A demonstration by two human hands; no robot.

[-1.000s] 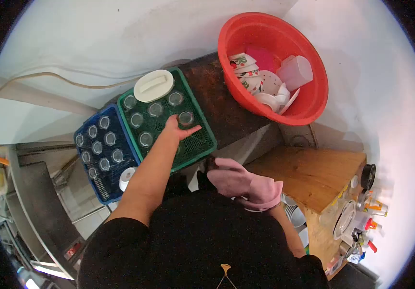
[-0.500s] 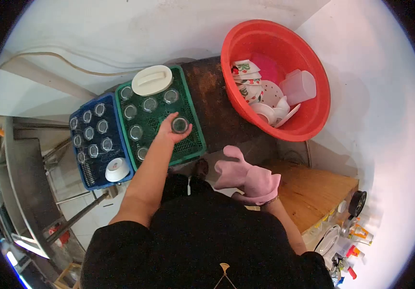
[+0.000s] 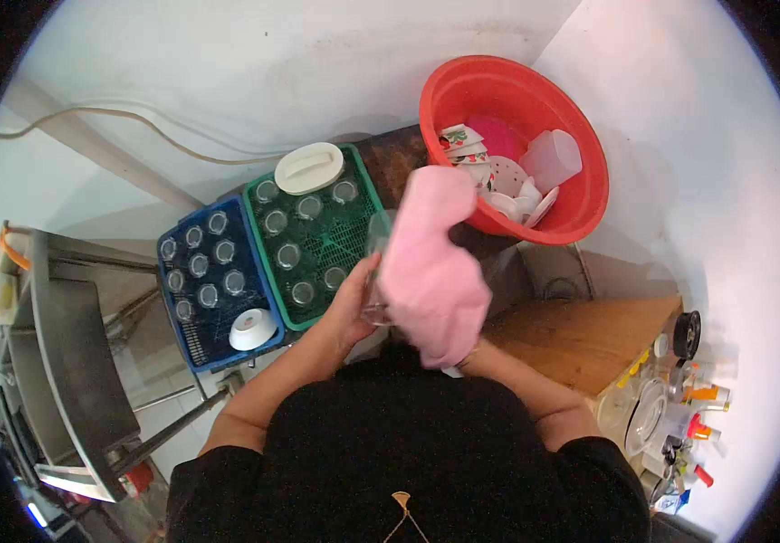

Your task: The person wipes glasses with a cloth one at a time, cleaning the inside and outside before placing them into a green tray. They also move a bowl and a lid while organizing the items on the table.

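Head view: the left grip point(image 3: 352, 303) clasps one clear drinking glass point(image 3: 376, 258) against a pink cloth point(image 3: 430, 271) that hides the right grip, so I cannot tell its closure, while rows of upturned glasses point(image 3: 287, 255) in the green plastic crate point(image 3: 334, 240) and blue plastic crate point(image 3: 195, 333) just beyond the grips seemingly await wiping.

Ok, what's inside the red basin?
The red basin holds floral bowls, white dishes, a translucent plastic container and a pink item. The pink cloth hides its near-left part.

Glass crates point(image 3: 337, 244) left of basin point(image 3: 582, 185)
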